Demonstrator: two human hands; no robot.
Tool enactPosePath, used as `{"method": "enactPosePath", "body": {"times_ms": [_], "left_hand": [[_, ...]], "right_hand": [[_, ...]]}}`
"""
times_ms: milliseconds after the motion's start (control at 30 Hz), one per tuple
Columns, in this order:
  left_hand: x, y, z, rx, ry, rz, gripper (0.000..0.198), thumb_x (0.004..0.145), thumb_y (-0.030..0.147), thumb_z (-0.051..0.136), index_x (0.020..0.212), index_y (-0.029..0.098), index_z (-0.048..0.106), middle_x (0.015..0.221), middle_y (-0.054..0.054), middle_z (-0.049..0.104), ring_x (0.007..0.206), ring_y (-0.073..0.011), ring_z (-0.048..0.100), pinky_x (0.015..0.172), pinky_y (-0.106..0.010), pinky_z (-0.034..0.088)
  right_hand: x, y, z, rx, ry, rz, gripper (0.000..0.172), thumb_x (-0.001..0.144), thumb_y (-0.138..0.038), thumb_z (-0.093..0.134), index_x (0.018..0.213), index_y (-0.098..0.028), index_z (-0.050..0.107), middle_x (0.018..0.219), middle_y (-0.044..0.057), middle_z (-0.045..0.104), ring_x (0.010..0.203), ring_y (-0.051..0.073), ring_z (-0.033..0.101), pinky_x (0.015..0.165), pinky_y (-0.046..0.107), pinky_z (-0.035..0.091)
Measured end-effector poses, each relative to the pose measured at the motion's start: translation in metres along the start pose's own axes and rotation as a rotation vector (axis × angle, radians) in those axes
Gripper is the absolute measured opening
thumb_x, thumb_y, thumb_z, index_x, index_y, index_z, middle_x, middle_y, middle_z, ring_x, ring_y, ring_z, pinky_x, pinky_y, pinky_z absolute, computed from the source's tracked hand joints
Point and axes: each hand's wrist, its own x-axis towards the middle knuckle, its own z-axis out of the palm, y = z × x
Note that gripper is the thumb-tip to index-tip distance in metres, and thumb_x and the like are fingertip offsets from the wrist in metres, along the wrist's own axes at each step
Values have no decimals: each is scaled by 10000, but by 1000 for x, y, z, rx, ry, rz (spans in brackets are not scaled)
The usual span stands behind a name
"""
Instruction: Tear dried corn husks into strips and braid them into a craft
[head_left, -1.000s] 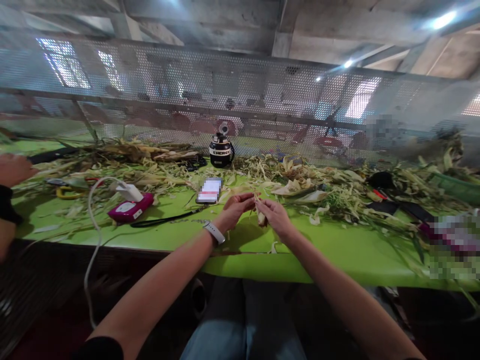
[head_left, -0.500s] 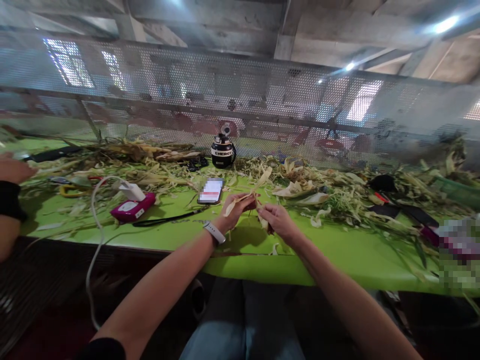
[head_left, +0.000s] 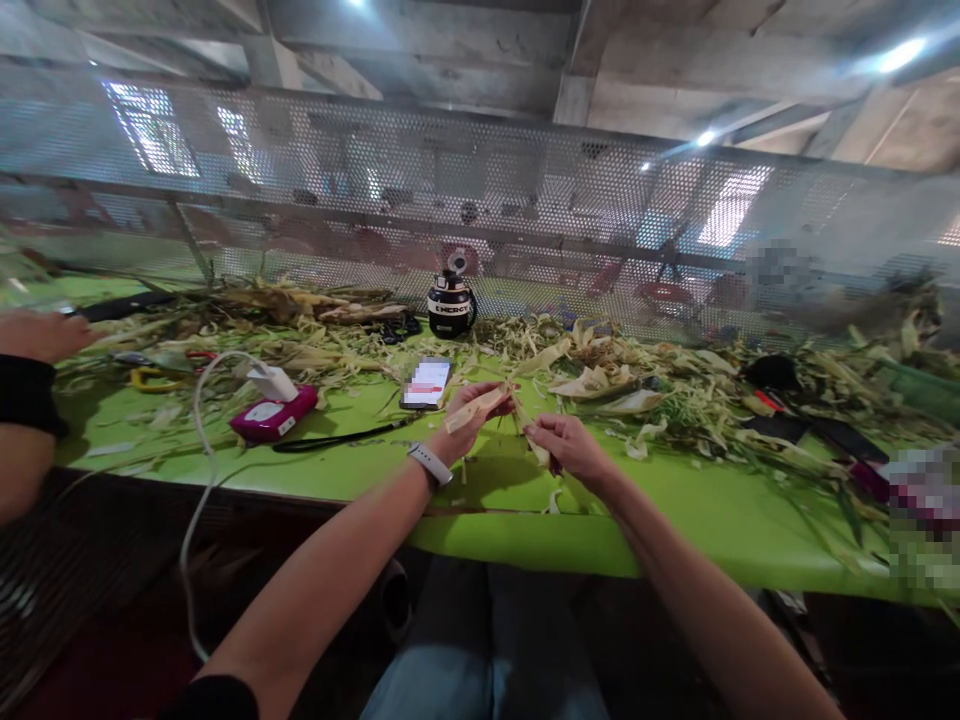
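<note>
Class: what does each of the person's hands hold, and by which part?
Left hand pinches a pale husk strip near one end; right hand grips another husk piece by its upper end.

The black flask (head_left: 451, 305) bears a white band reading "ENERGY".

A husk (head_left: 474, 408) sits between the left hand (head_left: 476, 418) and right hand (head_left: 571, 447) above the near edge of the table (head_left: 675, 515), a phone (head_left: 426, 383) just behind them. Farther back a flask (head_left: 451, 305) stands before a mesh screen (head_left: 480, 190); a charger box (head_left: 274, 415) lies left, heaped leaves (head_left: 645, 385) right.
</note>
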Motion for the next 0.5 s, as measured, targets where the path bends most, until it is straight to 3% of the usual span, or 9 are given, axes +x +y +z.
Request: {"method": "enactPosePath", "body": {"times_ms": [133,300,500], "left_hand": [[-2,5,0,57,-160,-35,247,543,269,806,752,160,731,821,-58,726,690,-138,616,746,-290,496],[-3,10,-1,80,-287,-181,288,617,274,746,878,152,747,909,-81,724,795,-158,625,840,-303,461],[-7,7,2,173,-295,-130,340,692,401,719,919,148,738,806,-47,693,793,-139,588,841,-296,438]], "right_hand": [[1,2,-1,14,44,30,308,691,-402,598,517,-193,453,354,-75,437,293,61,394,319,173,300],[1,-1,-4,66,123,14,249,681,-354,564,518,-186,476,376,-75,429,321,61,370,334,180,275],[2,-2,-1,136,38,-6,193,691,-325,551,573,-189,482,438,-60,490,403,80,443,415,197,350]]}}
